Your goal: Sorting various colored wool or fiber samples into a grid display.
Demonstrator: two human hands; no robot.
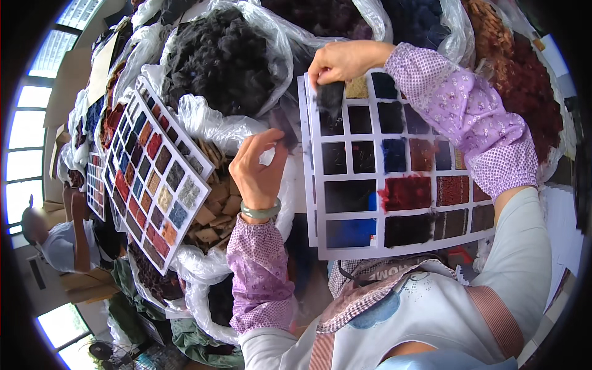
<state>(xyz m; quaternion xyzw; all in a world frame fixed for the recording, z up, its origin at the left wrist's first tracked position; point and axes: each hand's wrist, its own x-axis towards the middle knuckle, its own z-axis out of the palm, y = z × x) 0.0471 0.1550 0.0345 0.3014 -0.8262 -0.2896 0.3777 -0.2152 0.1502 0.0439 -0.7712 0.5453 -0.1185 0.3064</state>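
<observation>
The right hand's (348, 60) fingers pinch dark grey fluff (330, 98) over the sample board's (380, 203) far-left corner, probably so shades sit together; the left hand (256, 171), just left, seemingly pinches a dark wisp (288, 131).

Open plastic bags (213, 123) of coloured fibre (219, 65) and gridded swatch boards (404, 192) suggest a textile workshop.

You have two hands (258, 172) (345, 61), two purple oversleeves (262, 277) (462, 111), one green bangle (260, 213); at least four swatch boards (351, 177); one other person (66, 246).
</observation>
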